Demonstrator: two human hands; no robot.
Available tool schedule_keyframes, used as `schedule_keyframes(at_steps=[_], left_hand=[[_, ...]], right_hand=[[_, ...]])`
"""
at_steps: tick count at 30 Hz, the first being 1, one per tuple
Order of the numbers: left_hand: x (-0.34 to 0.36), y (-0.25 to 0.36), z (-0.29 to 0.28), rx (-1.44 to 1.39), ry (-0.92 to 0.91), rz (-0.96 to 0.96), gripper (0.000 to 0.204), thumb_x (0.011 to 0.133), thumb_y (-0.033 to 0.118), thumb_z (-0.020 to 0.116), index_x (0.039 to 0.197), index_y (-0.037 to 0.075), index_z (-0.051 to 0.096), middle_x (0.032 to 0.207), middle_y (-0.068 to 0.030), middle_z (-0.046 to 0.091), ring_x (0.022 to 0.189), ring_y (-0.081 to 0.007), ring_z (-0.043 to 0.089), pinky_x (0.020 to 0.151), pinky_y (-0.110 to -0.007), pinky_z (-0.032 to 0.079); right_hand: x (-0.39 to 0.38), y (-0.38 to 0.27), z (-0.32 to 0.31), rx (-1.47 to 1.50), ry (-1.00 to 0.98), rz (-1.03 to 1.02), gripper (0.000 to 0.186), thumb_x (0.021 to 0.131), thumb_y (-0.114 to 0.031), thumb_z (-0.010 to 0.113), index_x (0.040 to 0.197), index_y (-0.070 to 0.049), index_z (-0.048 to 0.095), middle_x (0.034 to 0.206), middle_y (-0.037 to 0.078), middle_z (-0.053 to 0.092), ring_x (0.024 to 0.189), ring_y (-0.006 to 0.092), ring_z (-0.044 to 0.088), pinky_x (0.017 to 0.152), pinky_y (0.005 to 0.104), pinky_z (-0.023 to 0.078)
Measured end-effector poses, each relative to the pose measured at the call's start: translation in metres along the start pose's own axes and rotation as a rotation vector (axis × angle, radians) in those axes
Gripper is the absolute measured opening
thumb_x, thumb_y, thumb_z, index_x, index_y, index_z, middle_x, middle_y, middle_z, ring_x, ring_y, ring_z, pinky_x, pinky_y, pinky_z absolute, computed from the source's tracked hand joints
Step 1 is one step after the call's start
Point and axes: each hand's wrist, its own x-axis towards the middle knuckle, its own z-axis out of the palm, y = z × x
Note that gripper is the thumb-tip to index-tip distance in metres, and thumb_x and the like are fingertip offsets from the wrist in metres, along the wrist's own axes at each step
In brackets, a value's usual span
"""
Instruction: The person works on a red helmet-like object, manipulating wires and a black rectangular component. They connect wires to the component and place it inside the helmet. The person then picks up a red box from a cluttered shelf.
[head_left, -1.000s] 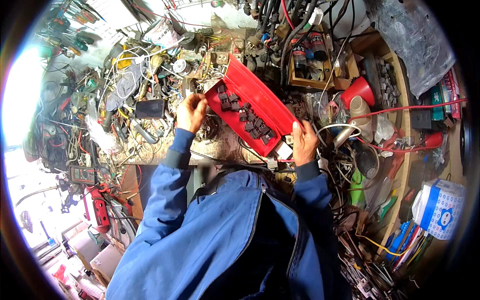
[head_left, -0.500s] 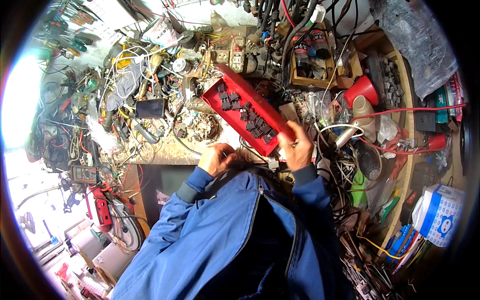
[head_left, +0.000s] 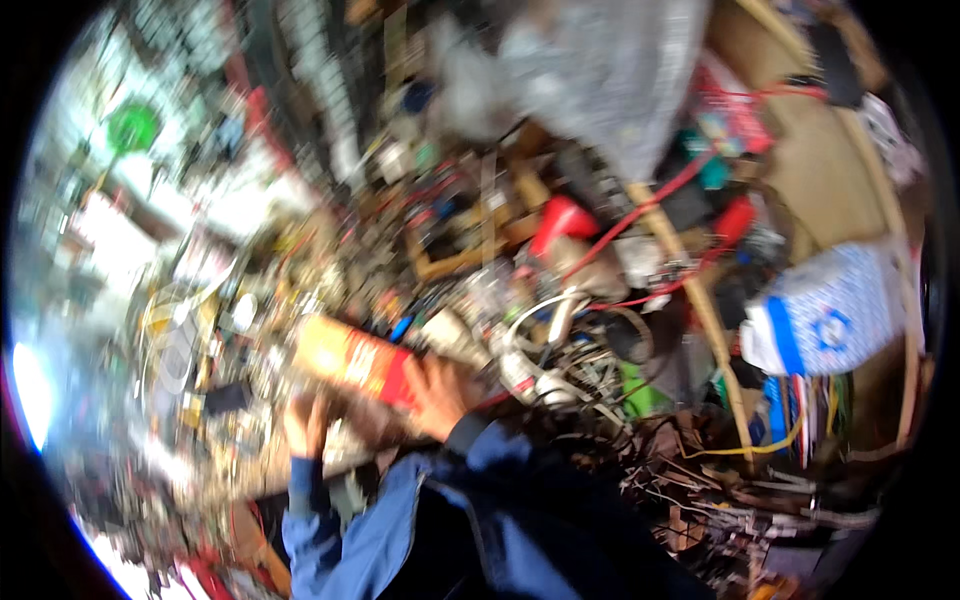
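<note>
The red box lies slantwise over the bench, its upper face a smeared orange-red with pale marks. None of the small black parts inside it show in this blurred view. My right hand grips the box's right end, fingers laid over its top and side. Close by the left end is my left hand, fingers pointing up; motion smears them, and whether they touch the box is unclear.
A dark phone lies among cables at left. Beyond the box stands a wooden crate, with a red cup to its right. White cable loops lie right of my hand. A blue-and-white tissue pack sits far right.
The view has swung to the right and blurred. The red box showed its open inside with black parts before; now a broad orange-red face is up. My left hand has come nearer the box.
</note>
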Motion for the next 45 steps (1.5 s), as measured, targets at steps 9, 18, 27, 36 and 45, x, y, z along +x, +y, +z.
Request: schedule_keyframes(at_steps=[9,18,27,36,45], left_hand=[[-0.034,0.051,0.074,-0.625,-0.183,-0.456,0.063,0.093,0.037,0.069,0.139,0.006,0.041,0.12,-0.012,0.062,0.11,-0.0293,0.062,0.082,-0.048,0.055],[-0.021,0.099,0.134,-1.009,-0.447,-0.392,0.048,0.091,0.029,0.069,0.131,0.011,0.05,0.124,-0.0106,0.063,0.113,-0.0349,0.064,0.091,-0.061,0.054],[0.01,0.056,0.146,-1.01,-0.359,-0.442,0.041,0.091,0.033,0.069,0.12,0.006,0.06,0.123,-0.0129,0.063,0.113,-0.0337,0.06,0.094,-0.056,0.05],[0.009,0.037,0.142,-1.127,-0.449,-0.42,0.047,0.093,0.035,0.064,0.128,0.005,0.055,0.133,-0.0157,0.059,0.124,-0.0351,0.054,0.107,-0.054,0.043],[0.006,0.009,0.142,-1.042,-0.32,-0.523,0.045,0.093,0.031,0.063,0.127,0.003,0.054,0.122,-0.0151,0.065,0.113,-0.0353,0.063,0.101,-0.054,0.049]], right_hand=[[-0.02,-0.004,-0.069,0.167,0.049,0.002,0.092,0.067,-0.025,0.08,0.147,-0.006,0.038,0.14,0.026,0.043,0.123,0.0442,0.047,0.106,0.0511,0.039],[-0.054,-0.001,-0.19,0.269,0.111,0.069,0.081,0.073,-0.036,0.082,0.137,0.0,0.048,0.131,0.025,0.053,0.122,0.0415,0.053,0.103,0.0491,0.043],[0.06,0.095,-0.413,1.014,1.133,0.156,0.037,0.099,-0.03,0.064,0.119,0.0,0.059,0.104,0.011,0.068,0.089,0.0185,0.069,0.074,0.033,0.057],[0.127,0.204,-0.559,0.676,1.134,0.633,0.031,0.094,-0.031,0.062,0.111,-0.005,0.061,0.093,0.011,0.065,0.071,0.0206,0.066,0.055,0.0346,0.055],[0.167,0.259,-0.585,-0.241,1.001,0.574,0.088,0.087,-0.057,0.059,0.142,0.008,0.037,0.132,0.031,0.057,0.123,0.0401,0.057,0.103,0.0442,0.045]])
